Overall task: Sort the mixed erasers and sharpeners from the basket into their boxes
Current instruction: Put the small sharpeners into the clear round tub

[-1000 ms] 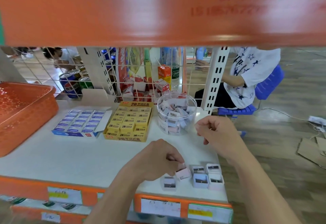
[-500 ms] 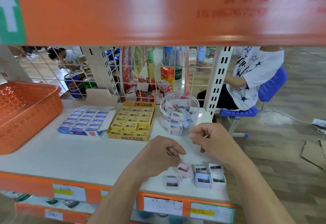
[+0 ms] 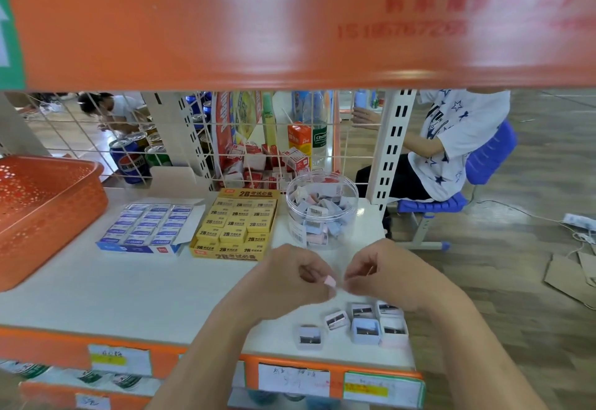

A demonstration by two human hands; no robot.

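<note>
My left hand (image 3: 287, 284) pinches a small pink sharpener (image 3: 331, 281) just above the white shelf. My right hand (image 3: 387, 275) has come close from the right, and its curled fingertips meet the same sharpener. Several loose pastel sharpeners (image 3: 366, 330) lie in a cluster near the shelf's front edge, below my hands. A clear round tub (image 3: 322, 213) filled with sharpeners stands behind my hands. A yellow box of 2B erasers (image 3: 235, 225) and a blue box of erasers (image 3: 148, 225) sit open to its left. The orange basket (image 3: 42, 209) stands at the far left.
An orange shelf board (image 3: 290, 22) hangs low overhead. A wire grid (image 3: 283, 138) backs the shelf, with cans and cartons behind it. A seated person in a white star-print shirt (image 3: 451, 151) is beyond the shelf on the right. Bare shelf top (image 3: 129, 293) lies left of my hands.
My left hand lifted the pink sharpener off the shelf from beside the cluster. My right hand moved down and left until its fingertips met the sharpener.
</note>
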